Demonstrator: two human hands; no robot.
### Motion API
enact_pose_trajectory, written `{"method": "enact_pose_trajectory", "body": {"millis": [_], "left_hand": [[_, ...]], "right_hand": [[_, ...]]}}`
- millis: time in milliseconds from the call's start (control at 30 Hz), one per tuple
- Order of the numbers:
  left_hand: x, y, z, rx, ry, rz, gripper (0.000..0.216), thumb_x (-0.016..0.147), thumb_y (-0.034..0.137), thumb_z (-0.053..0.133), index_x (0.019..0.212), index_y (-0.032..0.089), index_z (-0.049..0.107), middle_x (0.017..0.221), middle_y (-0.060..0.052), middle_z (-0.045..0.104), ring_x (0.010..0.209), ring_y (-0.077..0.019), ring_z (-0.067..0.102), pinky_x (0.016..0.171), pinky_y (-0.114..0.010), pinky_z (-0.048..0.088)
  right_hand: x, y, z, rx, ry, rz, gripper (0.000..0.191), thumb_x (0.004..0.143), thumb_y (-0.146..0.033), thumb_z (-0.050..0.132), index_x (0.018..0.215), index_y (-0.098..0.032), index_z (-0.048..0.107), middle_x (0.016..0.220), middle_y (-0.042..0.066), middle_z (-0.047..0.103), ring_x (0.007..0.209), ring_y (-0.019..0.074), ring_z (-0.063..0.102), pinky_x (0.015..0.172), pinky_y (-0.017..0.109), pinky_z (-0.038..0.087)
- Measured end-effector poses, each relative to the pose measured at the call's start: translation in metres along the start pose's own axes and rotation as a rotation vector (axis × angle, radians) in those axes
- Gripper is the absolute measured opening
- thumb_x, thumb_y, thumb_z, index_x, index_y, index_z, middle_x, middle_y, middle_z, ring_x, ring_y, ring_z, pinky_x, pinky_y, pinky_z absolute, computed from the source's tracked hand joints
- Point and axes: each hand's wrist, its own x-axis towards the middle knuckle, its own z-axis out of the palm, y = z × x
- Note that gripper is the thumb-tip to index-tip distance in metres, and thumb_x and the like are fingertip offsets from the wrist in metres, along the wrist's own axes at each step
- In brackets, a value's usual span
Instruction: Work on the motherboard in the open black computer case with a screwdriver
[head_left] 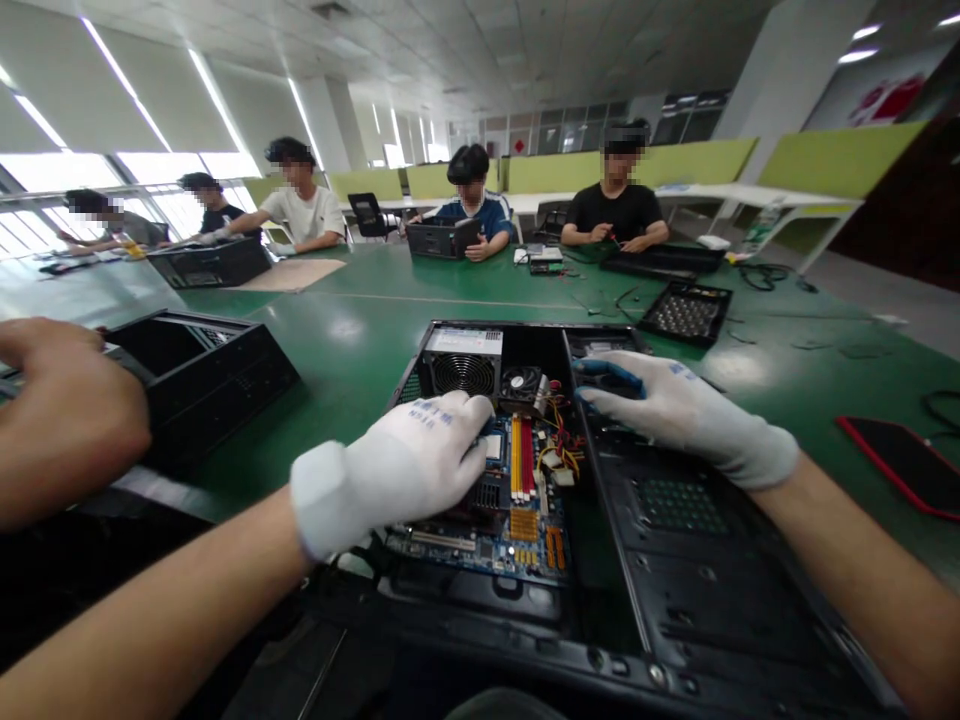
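"One white-gloved left hand [424, 455] and its matching right hand [664, 400] at work. How do they stand?"

"Left: fingers curled low over a blue printed circuit board [499, 565], beside a pale square chip [493, 447]; whether they grip anything cannot be told. Right: thumb and fingers parted, blue showing on the inner side, at the long black metal divider [592, 480]. Whether it holds that edge is hidden."

"And the piece they attend to?"

"A black metal computer case [615, 660], open side up before the wearer, its far end on a green-topped desk [345, 375]. Inside, near the left hand, sit red and yellow memory slots [521, 455], a tangle of red and yellow leads [559, 460], a round black cooling fan [523, 387] and a silver power supply [463, 365]."

"Which step is this?"

"Handwork inside the opened case, by the look of it, around the uncovered chip. The next move would seem to call for a light left hand, clear of slots and leads, and a steady right."

"Beyond them?"

"At left, a bystander's blurred bare arm [71, 420] near a second black case [217, 385]; at right, a red-edged black slab [907, 465]. Across the desk, co-workers [619, 205] bend over hardware of their own."
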Motion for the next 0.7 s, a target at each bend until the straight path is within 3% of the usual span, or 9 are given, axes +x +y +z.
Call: {"method": "enact_pose_trajectory", "body": {"millis": [100,267,433,700], "left_hand": [[0.053,-0.01,0.018,0.1,-0.285,-0.001,0.034,0.098,0.028,0.046,0.125,0.011,0.058,0.125,-0.017,0.068,0.113,-0.0278,0.068,0.099,-0.038,0.053],[0.11,-0.026,0.071,0.14,-0.509,0.026,0.034,0.087,0.034,0.063,0.114,0.014,0.068,0.119,-0.017,0.073,0.107,-0.0314,0.072,0.091,-0.039,0.057],[0.122,-0.037,0.103,0.136,-0.56,0.044,0.037,0.085,0.037,0.065,0.117,0.018,0.066,0.123,-0.013,0.073,0.111,-0.0288,0.072,0.095,-0.035,0.056],[0.121,-0.042,0.11,0.127,-0.519,0.028,0.05,0.08,0.036,0.07,0.125,0.019,0.06,0.125,-0.014,0.07,0.115,-0.0294,0.069,0.097,-0.035,0.056]], "right_hand": [[0.001,0.0,-0.001,0.042,0.011,0.012,0.049,0.097,-0.056,0.052,0.132,-0.024,0.065,0.137,0.005,0.068,0.121,0.0289,0.065,0.105,0.039,0.051],[-0.001,0.004,-0.001,0.055,0.02,-0.016,0.052,0.097,-0.057,0.051,0.134,-0.024,0.064,0.138,0.005,0.068,0.123,0.0283,0.064,0.106,0.038,0.05],[-0.003,0.006,0.0,0.101,-0.004,-0.057,0.053,0.095,-0.059,0.055,0.133,-0.024,0.067,0.133,0.006,0.07,0.122,0.0287,0.064,0.108,0.043,0.049],[-0.006,0.003,0.001,0.124,-0.026,-0.117,0.059,0.094,-0.061,0.057,0.134,-0.019,0.064,0.131,0.009,0.069,0.12,0.0279,0.064,0.107,0.042,0.049]]}}
